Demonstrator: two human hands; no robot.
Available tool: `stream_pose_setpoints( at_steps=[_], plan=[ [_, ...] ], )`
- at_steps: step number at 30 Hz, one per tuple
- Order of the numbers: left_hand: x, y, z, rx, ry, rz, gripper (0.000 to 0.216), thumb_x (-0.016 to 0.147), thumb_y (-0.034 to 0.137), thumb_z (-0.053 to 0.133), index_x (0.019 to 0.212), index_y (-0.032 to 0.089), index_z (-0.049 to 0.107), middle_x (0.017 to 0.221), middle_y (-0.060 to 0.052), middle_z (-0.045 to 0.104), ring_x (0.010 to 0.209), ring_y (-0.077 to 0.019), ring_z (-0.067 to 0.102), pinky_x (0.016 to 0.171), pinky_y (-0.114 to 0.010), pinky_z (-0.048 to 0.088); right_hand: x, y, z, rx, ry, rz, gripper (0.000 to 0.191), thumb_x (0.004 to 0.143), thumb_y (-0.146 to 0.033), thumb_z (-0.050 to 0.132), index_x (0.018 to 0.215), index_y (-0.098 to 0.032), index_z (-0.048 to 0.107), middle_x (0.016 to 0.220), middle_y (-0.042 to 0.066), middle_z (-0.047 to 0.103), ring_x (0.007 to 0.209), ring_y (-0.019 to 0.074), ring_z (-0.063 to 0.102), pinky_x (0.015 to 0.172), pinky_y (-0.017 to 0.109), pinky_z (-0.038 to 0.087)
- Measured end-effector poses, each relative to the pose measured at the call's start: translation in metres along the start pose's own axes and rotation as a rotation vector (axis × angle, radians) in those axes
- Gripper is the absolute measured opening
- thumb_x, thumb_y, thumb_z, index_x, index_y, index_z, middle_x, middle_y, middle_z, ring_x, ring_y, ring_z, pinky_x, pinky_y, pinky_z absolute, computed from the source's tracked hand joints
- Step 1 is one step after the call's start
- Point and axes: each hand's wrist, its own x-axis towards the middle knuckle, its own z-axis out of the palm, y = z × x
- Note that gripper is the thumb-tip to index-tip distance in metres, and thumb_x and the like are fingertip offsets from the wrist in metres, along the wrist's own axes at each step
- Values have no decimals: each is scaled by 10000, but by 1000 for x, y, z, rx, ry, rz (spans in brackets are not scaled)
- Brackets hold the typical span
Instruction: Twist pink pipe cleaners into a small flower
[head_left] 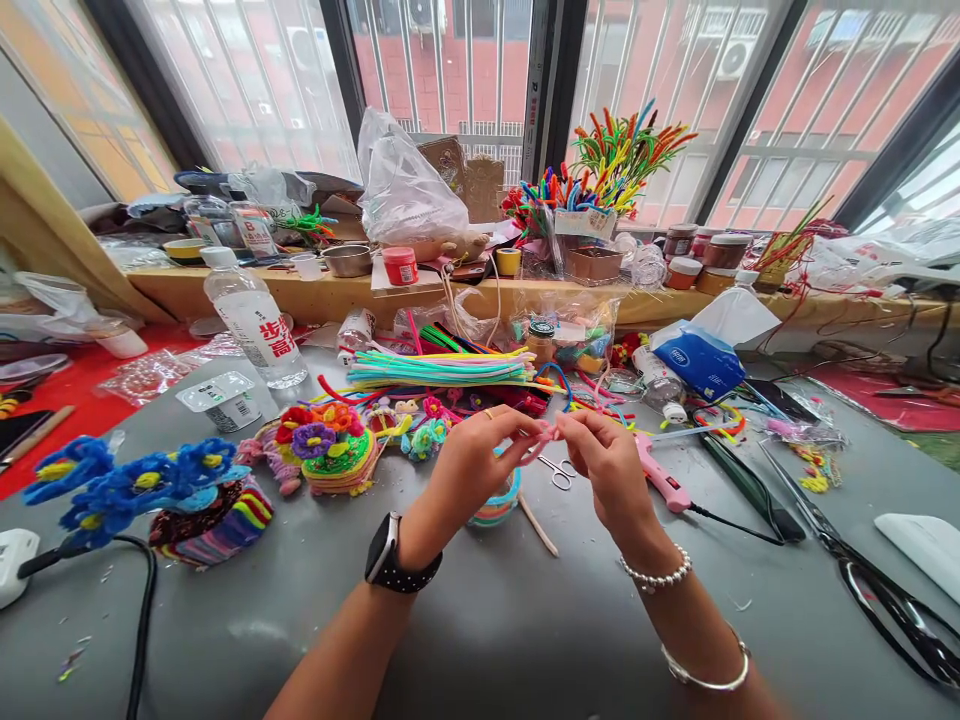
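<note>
A small piece of pink pipe cleaner is pinched between the fingertips of both my hands above the table. My left hand, with a dark watch on its wrist, grips it from the left. From the right, my right hand closes thumb and finger on the same piece. Below them stands a round pot of light blue and coral pipe cleaner, partly covered by my left hand. Small scissors and a thin wooden stick lie close by. A pink glue gun is right of my right hand.
Pipe cleaner flower pots and blue flowers stand left. A pipe cleaner bundle lies behind the hands. There is a water bottle at back left. Large black-handled scissors and a tissue pack are right.
</note>
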Motion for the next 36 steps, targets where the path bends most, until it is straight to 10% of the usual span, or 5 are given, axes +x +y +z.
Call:
stream_pose_setpoints(
  at_steps=[6, 20, 24, 28, 36],
  plan=[
    [-1, -6, -2, 116, 71, 247, 107, 786, 119, 558, 744, 169, 641, 720, -16, 692, 660, -108, 630, 614, -192, 471, 2, -14, -13, -180, -366, 182, 259, 682, -382, 612, 583, -144, 591, 455, -72, 324, 442, 61, 213, 431, 246, 124],
    [0, -14, -1, 184, -91, 213, 139, 801, 134, 531, 727, 161, 647, 732, -40, 682, 686, -137, 629, 643, -220, 481, 9, 0, -11, 450, -274, 183, 230, 697, -370, 640, 612, -177, 547, 493, -88, 254, 446, 60, 135, 423, 225, 138],
    [0, -14, -3, 134, -81, 232, 143, 799, 108, 521, 745, 159, 642, 775, -49, 687, 731, -134, 632, 672, -215, 494, 10, -5, -21, 29, -516, 162, 375, 722, -404, 627, 501, -168, 436, 483, -71, 277, 454, 61, 210, 441, 244, 134],
    [-2, -13, -2, 198, -96, 305, 173, 812, 86, 486, 786, 156, 642, 810, -63, 688, 757, -141, 632, 689, -232, 502, 12, -5, -23, -313, -395, 47, 432, 738, -466, 582, 451, -162, 473, 459, -45, 358, 456, 75, 282, 449, 251, 184],
    [-1, -12, -4, 141, -12, 243, 131, 819, 160, 526, 783, 175, 651, 799, -41, 697, 749, -125, 643, 696, -208, 506, 11, 0, -20, 275, -181, 57, 381, 697, -473, 603, 450, -186, 559, 511, -21, 448, 482, 92, 324, 468, 243, 268]
  ],
)
